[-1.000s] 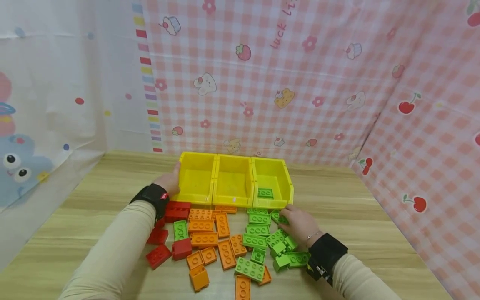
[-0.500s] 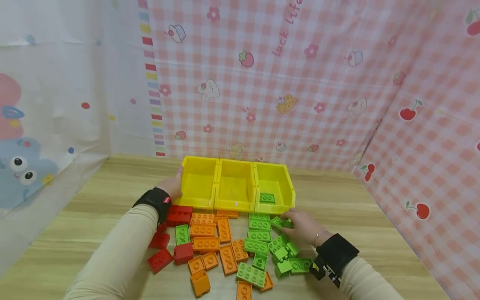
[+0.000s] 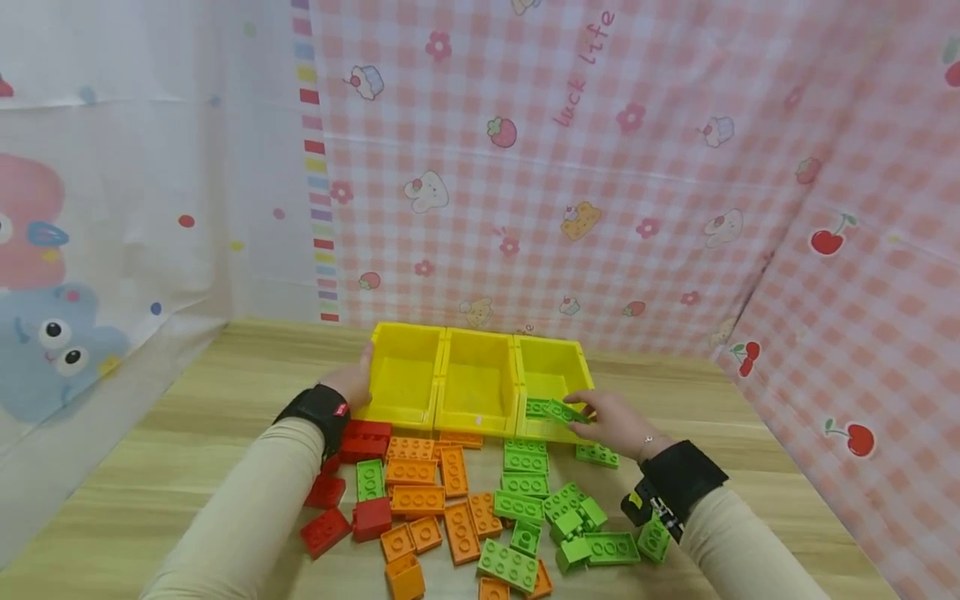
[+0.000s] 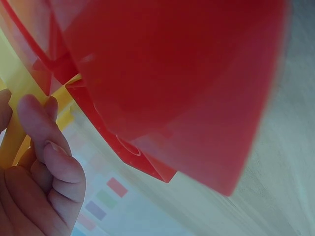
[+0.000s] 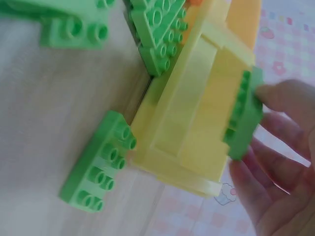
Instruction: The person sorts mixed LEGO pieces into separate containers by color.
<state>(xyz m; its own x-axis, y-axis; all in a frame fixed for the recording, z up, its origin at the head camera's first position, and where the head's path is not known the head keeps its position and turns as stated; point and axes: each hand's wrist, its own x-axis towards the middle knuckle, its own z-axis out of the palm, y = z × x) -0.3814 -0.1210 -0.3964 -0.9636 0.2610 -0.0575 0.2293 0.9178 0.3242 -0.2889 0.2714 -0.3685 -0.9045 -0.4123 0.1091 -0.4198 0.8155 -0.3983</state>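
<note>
Three joined yellow bins (image 3: 477,427) stand in a row near the back wall. My right hand (image 3: 617,423) pinches a green toy brick (image 3: 564,411) between thumb and fingers, over the front of the right bin. In the right wrist view the held brick (image 5: 247,115) is tilted above the bin opening, studs toward the bin. Another green brick (image 3: 536,407) lies inside that bin. My left hand (image 3: 352,385) grips the outer side of the left bin; in the left wrist view its curled fingers (image 4: 64,167) lie at the yellow wall. Red bricks (image 4: 177,73) loom close beside them.
Before the bins lie orange bricks (image 3: 417,500) in the middle, green bricks (image 3: 523,484) to the right and red bricks (image 3: 327,532) to the left. One green brick (image 3: 371,481) sits among the red ones. A green brick (image 3: 597,455) rests below my right hand.
My right hand has picked up a green brick from in front of the right bin and raised it over that bin. My left hand stays at the left bin. The head view has shifted slightly.
</note>
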